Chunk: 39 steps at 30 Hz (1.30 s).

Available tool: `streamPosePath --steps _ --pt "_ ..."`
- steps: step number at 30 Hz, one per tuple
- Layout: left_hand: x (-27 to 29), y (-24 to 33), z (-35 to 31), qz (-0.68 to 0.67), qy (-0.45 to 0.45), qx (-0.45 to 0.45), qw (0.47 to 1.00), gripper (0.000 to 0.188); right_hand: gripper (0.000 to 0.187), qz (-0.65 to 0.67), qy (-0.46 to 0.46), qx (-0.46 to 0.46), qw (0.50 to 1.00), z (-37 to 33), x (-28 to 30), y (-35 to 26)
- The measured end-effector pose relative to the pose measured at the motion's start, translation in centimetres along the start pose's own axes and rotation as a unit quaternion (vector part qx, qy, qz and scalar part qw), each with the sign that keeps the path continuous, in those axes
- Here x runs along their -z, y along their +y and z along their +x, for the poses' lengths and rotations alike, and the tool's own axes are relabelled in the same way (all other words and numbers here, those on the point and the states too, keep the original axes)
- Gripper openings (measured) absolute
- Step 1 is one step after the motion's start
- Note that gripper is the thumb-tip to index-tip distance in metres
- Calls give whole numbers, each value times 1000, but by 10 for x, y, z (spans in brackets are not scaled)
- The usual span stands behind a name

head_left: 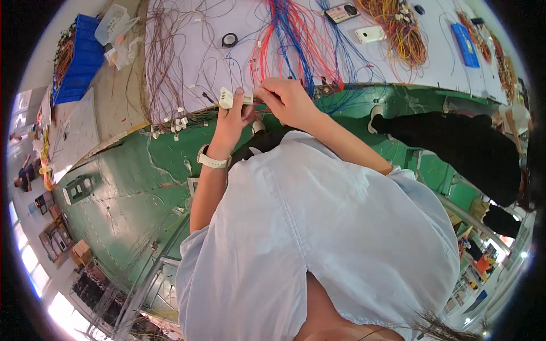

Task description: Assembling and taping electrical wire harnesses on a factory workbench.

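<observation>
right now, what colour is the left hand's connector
The connector is off-white; head view shows it.

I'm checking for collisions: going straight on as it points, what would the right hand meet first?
Likely the white connector in the left hand; depth is unclear, so the left thumb might come first.

A white table (439, 62) is mostly covered by thin wires. Brown wires (165, 57) are spread along its left edge, and small white plugs (181, 122) are hung at the near left corner. A black ring of tape (230, 40) is set left of the middle. Red and blue wires (290, 25) are laid from the far edge to the near edge. To their right, toward the far edge, a small flat box (339, 13), a white flat thing (370, 34) and a heap of orange and yellow wires (406, 42) are placed. A blue box (465, 45) is kept near the right edge.
</observation>
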<state>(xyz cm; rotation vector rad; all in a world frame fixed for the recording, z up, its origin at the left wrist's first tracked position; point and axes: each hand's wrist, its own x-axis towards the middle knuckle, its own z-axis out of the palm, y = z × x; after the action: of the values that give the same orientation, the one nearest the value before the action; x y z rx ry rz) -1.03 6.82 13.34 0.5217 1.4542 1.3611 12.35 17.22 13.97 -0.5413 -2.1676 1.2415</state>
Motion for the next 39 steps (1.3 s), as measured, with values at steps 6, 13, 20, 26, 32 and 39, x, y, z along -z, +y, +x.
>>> streamPosePath --steps 6,13,20,26,32,39 --pt "29 -3 -10 55 -27 36 997 37 14 -21 -75 140 987 21 -4 12" --pt "48 -29 -28 -41 30 87 995 30 20 67 -334 -71 938 45 -29 42" --pt "35 -60 -31 -197 239 188 932 34 23 -280 -36 27 959 190 -123 259" --pt "41 -50 -13 -229 243 162 929 35 33 -99 53 -103 988 189 -138 291" --pt "49 -26 -5 -215 309 46 925 38 28 203 -106 -115 967 97 -62 109" --pt "31 -10 23 -252 203 -19 946 37 23 -181 68 72 979 49 -4 25"
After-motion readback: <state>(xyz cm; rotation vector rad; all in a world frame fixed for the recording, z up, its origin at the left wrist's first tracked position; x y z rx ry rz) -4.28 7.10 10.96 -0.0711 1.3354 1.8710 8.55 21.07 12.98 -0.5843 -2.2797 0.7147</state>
